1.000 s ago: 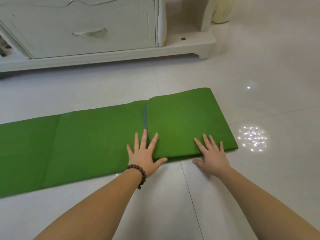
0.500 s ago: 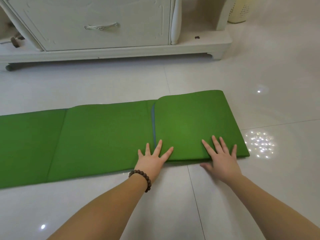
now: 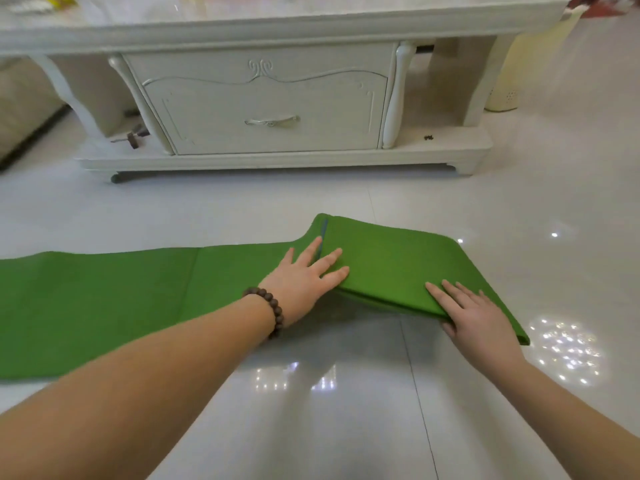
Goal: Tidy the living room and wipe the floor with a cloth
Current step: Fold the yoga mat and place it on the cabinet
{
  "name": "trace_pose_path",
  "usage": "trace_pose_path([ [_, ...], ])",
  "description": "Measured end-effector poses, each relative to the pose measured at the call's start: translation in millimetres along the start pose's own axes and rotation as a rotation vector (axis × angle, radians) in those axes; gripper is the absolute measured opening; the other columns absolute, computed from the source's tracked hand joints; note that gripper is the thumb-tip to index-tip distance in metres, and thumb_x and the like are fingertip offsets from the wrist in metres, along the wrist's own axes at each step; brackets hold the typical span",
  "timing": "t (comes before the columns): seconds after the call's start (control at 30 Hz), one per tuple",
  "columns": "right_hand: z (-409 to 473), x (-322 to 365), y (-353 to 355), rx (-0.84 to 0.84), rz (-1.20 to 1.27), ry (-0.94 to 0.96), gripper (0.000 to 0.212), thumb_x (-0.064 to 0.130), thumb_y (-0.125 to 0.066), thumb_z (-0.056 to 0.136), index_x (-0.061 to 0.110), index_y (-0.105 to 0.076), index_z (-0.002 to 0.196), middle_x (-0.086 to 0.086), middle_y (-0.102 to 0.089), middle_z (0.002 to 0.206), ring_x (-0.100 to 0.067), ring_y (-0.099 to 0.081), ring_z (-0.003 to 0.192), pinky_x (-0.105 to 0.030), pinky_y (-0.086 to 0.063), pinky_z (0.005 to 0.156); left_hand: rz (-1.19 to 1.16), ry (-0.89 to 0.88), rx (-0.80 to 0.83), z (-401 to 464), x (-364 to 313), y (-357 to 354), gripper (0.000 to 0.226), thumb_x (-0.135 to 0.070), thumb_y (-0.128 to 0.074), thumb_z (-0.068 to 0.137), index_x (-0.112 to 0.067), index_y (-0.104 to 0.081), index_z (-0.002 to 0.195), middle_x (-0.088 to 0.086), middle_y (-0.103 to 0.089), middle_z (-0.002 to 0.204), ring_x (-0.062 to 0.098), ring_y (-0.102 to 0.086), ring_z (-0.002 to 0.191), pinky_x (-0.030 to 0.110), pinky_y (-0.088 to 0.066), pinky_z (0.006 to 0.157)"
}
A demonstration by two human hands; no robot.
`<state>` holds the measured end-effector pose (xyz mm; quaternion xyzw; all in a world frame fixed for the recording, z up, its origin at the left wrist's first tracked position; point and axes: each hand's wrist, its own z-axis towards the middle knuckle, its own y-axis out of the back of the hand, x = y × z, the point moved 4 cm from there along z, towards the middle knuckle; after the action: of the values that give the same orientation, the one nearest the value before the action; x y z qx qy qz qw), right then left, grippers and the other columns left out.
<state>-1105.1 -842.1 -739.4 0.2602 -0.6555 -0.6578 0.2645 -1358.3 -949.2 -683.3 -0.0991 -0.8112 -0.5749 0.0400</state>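
- Head view, only view: you are kneeling low over the pale tiled floor [image 3: 346, 410], both arms reaching forward to a long green mat [image 3: 104, 299] lying flat across the floor from the left edge of frame.
- The mat's right end is doubled into a folded section [image 3: 398, 261]; its near edge is riding up off the tiles, likely because you are tipping it over for the next fold.
- Your left hand [image 3: 304, 282] is gripping the folded section's left edge: fingers spread on top, thumb seeming to tuck under, though that part is hidden. A bead bracelet [image 3: 268, 311] is sitting on that wrist.
- Your right hand [image 3: 474, 313] is holding the near right corner the same way, straight fingers [image 3: 446, 289] lying on top, thumb curling below the edge. So both grips are closing on the fold, one per end, probably to keep the fold square.
- Judgement: you are mid-fold, with most of the mat's length left flat to the left. No wiping cloth is showing.
- A white coffee table [image 3: 270, 109] is standing just beyond the mat, apart from it, drawer facing you; small dark bits are lying on its lower shelf.
- A cream bin [image 3: 509, 77] is standing at the table's far right.
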Motion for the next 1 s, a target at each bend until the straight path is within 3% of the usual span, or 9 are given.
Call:
trace_pose_path([
  [0.1,19.8,35.1,34.3,-0.04,-0.02,0.053,0.076,0.02,-0.092,0.051,0.017,-0.065,0.121,-0.01,-0.071,0.108,-0.028,-0.071,0.085,-0.038,-0.057,0.057,0.034,-0.018,-0.03,-20.8,49.5,20.4,0.086,0.014,-0.035,0.088,-0.031,-0.001,0.153,-0.003,0.011,0.161,0.03,0.007,0.148,0.045,-0.035,0.111],
  [0.17,35.6,64.4,59.0,-0.03,-0.05,0.096,0.075,0.023,-0.09,0.055,0.021,-0.062,0.125,-0.006,-0.071,0.11,-0.024,-0.071,0.082,-0.03,-0.053,0.051,0.021,0.016,-0.05,-38.8,82.4,32.3,0.086,0.015,-0.034,0.088,-0.031,-0.003,0.153,-0.003,0.007,0.161,0.027,-0.002,0.148,0.04,-0.042,0.104],
  [0.23,53.2,91.7,76.6,-0.011,-0.071,0.127,0.071,0.026,-0.071,0.08,0.032,-0.039,0.142,0.001,-0.055,0.136,-0.023,-0.064,0.104,-0.03,-0.052,0.066,-0.005,0.057,-0.09,-60.3,112.5,39.4,0.084,0.015,-0.035,0.088,-0.029,-0.007,0.153,0.0,-0.001,0.162,0.025,-0.012,0.147,0.038,-0.041,0.105],
  [0.3,70.1,113.3,88.6,0.044,-0.07,0.146,0.065,0.025,-0.05,0.092,0.039,-0.018,0.148,0.009,-0.037,0.149,-0.02,-0.053,0.118,-0.03,-0.047,0.08,-0.049,0.121,-0.139,-84.4,142.3,37.5,0.085,0.016,-0.037,0.085,-0.027,-0.011,0.153,0.001,-0.006,0.161,0.024,-0.018,0.145,0.035,-0.039,0.107],
  [0.5,126.0,226.0,132.3,0.01,-0.189,0.311,0.057,0.031,-0.04,0.095,0.041,-0.019,0.147,0.015,-0.037,0.149,-0.017,-0.055,0.116,-0.028,-0.046,0.082,-0.225,0.335,-0.302,-171.6,236.7,-9.0,0.086,0.018,-0.039,0.083,-0.029,-0.019,0.152,0.0,-0.013,0.16,0.023,-0.028,0.141,0.032,-0.034,0.107],
  [0.63,153.2,313.6,137.3,0.012,-0.247,0.449,0.056,0.03,-0.035,0.097,0.038,-0.013,0.148,0.009,-0.034,0.151,-0.019,-0.051,0.121,-0.03,-0.048,0.086,-0.301,0.469,-0.416,-229.2,293.9,-43.6,0.078,0.017,-0.041,0.083,-0.023,-0.031,0.149,0.005,-0.026,0.156,0.029,-0.039,0.135,0.036,-0.037,0.106],
  [0.83,167.4,439.7,103.7,0.019,-0.168,0.457,0.067,0.01,-0.034,0.099,0.037,0.001,0.15,-0.01,-0.02,0.157,-0.029,-0.036,0.137,-0.037,-0.041,0.101,-0.362,0.591,-0.482,-297.8,372.9,-111.9,0.076,0.023,-0.041,0.075,-0.015,-0.046,0.14,0.012,-0.039,0.147,0.032,-0.043,0.13,0.035,-0.034,0.106],
  [1.0,158.0,524.5,49.9,0.067,-0.069,0.442,0.071,0.005,-0.032,0.098,0.037,0.006,0.149,-0.012,-0.015,0.158,-0.03,-0.026,0.142,-0.041,-0.032,0.11,-0.385,0.69,-0.418,-339.1,414.4,-179.5,0.08,0.025,-0.04,0.073,-0.017,-0.046,0.14,0.009,-0.037,0.149,0.031,-0.041,0.132,0.035,-0.035,0.105],
])
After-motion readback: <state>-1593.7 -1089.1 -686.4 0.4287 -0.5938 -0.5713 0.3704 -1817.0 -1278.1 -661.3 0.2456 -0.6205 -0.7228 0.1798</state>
